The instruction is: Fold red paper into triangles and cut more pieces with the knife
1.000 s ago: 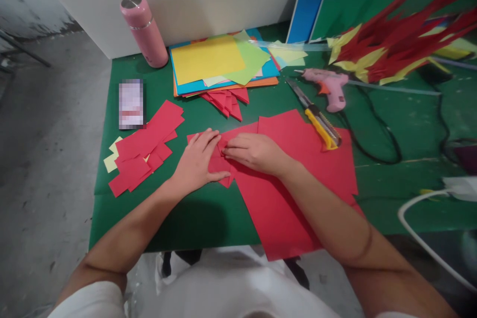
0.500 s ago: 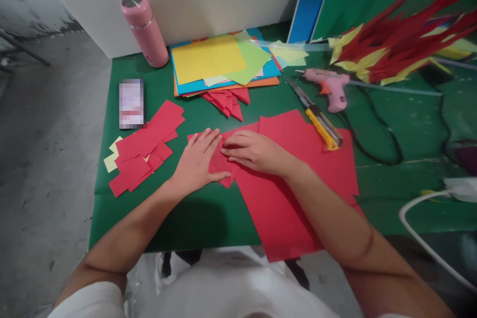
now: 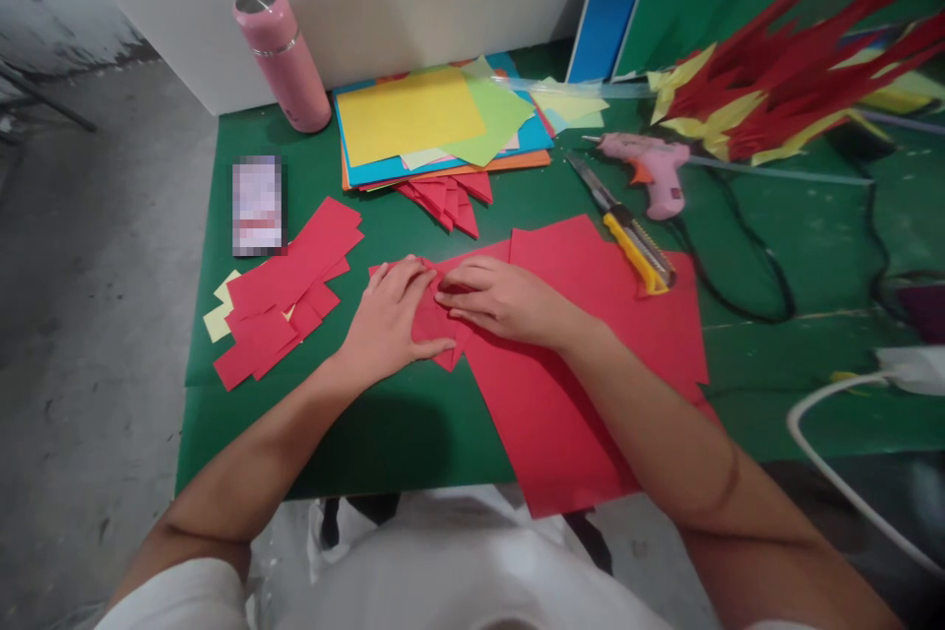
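Observation:
A small folded piece of red paper [image 3: 432, 327] lies on the green table between my two hands. My left hand [image 3: 388, 315] rests on its left side, fingers slightly bent and thumb stretched apart. My right hand [image 3: 506, 300] has its fingers drawn together, pinching the paper near the middle; the fingertips partly hide the fold. Under my right forearm a large red paper sheet [image 3: 538, 433] overhangs the table's front edge. Cut red paper strips [image 3: 291, 266], with some yellow ones beneath, lie to the left of my left hand.
A yellow utility knife [image 3: 636, 251] lies on the large sheet, blade out. Behind it are a pink glue gun [image 3: 654, 167] with its cord and red-yellow paper flames [image 3: 783, 69]. Coloured paper sheets [image 3: 413, 118], folded red triangles [image 3: 450, 202], a pink bottle [image 3: 284, 64] and a phone [image 3: 257, 207] stand around.
The fingers of my left hand have bent a little and lifted at the knuckles. My right hand keeps its pinch in nearly the same place. The view has shifted slightly.

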`<state>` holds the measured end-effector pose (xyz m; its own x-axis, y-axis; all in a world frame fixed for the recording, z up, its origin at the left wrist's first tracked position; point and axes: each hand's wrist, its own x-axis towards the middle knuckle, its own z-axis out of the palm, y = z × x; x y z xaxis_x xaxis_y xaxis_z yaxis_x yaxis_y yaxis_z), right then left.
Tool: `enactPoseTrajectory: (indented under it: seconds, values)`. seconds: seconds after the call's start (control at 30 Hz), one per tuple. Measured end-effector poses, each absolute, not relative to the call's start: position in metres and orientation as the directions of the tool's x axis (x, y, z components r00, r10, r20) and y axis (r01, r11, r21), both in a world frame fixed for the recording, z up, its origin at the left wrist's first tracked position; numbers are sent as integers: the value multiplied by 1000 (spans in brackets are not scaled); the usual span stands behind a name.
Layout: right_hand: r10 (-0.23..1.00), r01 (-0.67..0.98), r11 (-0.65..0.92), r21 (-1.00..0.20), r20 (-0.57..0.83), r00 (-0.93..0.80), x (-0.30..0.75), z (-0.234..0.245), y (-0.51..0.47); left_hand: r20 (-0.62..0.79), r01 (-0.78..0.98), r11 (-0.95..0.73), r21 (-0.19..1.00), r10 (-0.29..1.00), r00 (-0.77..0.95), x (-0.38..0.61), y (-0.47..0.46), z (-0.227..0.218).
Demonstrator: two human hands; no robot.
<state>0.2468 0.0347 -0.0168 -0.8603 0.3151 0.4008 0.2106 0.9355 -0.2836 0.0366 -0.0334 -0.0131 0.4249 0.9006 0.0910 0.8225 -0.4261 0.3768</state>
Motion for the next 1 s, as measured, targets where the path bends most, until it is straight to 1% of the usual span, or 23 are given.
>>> enactPoseTrajectory:
  seconds: [0.2, 0.53, 0.73, 1.0]
  values:
    - [326, 220, 932, -289, 400, -856, 246, -16, 33, 113, 817, -407, 410, 911, 397, 38, -34, -12]
    - [325, 220, 931, -292, 387, -863, 248, -16, 33, 156, 825, -434, 361, 901, 406, 38, -37, -12]
    - [331, 231, 929, -288, 375, -866, 247, -16, 33, 121, 838, -416, 353, 909, 399, 39, -38, -12]
    - [301, 209, 942, -262, 384, -873, 248, -14, 33, 108, 842, -411, 349, 910, 399, 38, -37, -11]
